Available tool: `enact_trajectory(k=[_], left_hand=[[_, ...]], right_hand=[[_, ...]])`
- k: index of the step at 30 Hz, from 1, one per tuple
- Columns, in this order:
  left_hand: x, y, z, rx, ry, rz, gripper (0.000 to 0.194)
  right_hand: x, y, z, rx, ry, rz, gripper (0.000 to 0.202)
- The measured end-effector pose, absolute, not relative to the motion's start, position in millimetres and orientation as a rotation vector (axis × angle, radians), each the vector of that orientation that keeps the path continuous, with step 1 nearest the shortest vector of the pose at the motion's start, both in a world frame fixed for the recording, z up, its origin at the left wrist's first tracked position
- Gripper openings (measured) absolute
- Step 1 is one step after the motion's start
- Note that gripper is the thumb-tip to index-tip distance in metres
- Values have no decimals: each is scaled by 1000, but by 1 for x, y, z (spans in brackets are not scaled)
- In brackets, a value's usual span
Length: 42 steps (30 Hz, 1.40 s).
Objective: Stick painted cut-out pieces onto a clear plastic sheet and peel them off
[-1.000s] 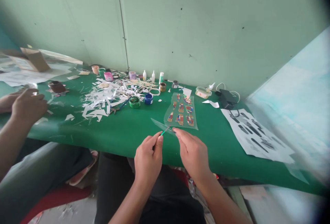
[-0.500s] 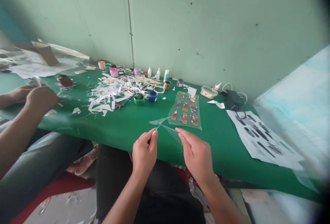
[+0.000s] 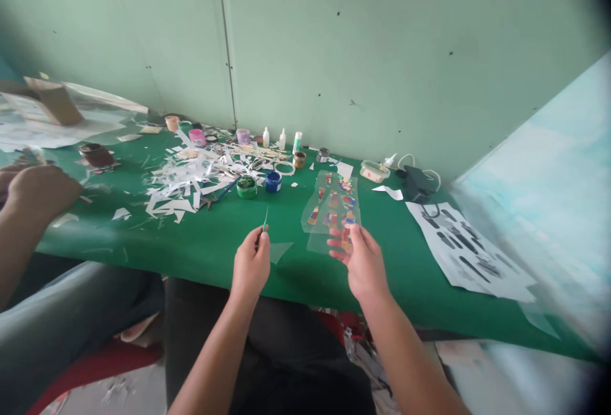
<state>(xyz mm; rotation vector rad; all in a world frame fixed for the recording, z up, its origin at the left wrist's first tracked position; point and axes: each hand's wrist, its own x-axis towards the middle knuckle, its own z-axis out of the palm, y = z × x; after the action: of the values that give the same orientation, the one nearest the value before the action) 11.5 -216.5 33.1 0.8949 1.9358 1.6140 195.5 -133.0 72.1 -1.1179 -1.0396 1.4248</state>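
Note:
My left hand point(image 3: 251, 262) is closed around a thin, pointed greenish tool point(image 3: 265, 219), its tip upward; its exact kind is hard to make out. Beside that hand, a clear film scrap point(image 3: 280, 251) is seen against the green table. My right hand point(image 3: 365, 262) pinches a clear plastic sheet point(image 3: 317, 242) between thumb and forefinger, with the other fingers spread behind it. Just beyond lies a transparent sheet with several colourful painted shapes point(image 3: 321, 195), partly covered by my right fingers.
White paper scraps point(image 3: 179, 176), a green paint jar point(image 3: 247, 187) and a blue paint jar point(image 3: 273, 182) are at centre left. A sheet with black shapes point(image 3: 470, 246) and a black adapter point(image 3: 417, 184) lie to the right. A co-worker's hand point(image 3: 45, 189) is at far left.
My hands have moved apart. The clear film that stretched between them is separated, a scrap now beside my left hand. My right hand's fingers have spread, and the view has shifted slightly right.

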Motion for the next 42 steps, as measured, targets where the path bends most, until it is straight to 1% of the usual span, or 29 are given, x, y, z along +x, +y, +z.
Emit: enact_trajectory(k=[3,5,8,11,13,16,18,20,22,24,31,42], left_hand=[[25,-222,48,1135,1987,1547,42],[37,-230,53,1336,1895,1488,39],[56,-240,50,1483,1801,1416,40],[66,-237,48,1352,1805,1448,46],[68,-229,50,1149,1795,1585,41],[64,-215,57,899,1749,1745,37],[61,-211,60,831,1726,1770,40],[59,-212,59,848,1716,1771,47],[59,-220,56,954,1700,1742,54],[60,-230,50,1088,1680,1692,56],[64,-244,34,1413,1736,1482,48],[56,-241,26,1375,1777,1565,46]], right_hand=[[186,-128,65,-1128,-822,1590,31],[182,-127,64,-1124,-743,1633,28],[176,-130,67,-1100,-685,1704,24],[171,-141,74,-1034,-674,1811,19],[170,-150,78,-950,-707,1889,18],[170,-162,80,-885,-845,1968,23],[171,-166,80,-930,-1004,1949,26],[172,-167,79,-973,-1137,1872,28],[173,-166,79,-1004,-1146,1793,30],[174,-163,80,-1010,-1057,1771,30],[178,-164,89,-968,-928,1858,29],[169,-173,90,-953,-998,1911,30]])
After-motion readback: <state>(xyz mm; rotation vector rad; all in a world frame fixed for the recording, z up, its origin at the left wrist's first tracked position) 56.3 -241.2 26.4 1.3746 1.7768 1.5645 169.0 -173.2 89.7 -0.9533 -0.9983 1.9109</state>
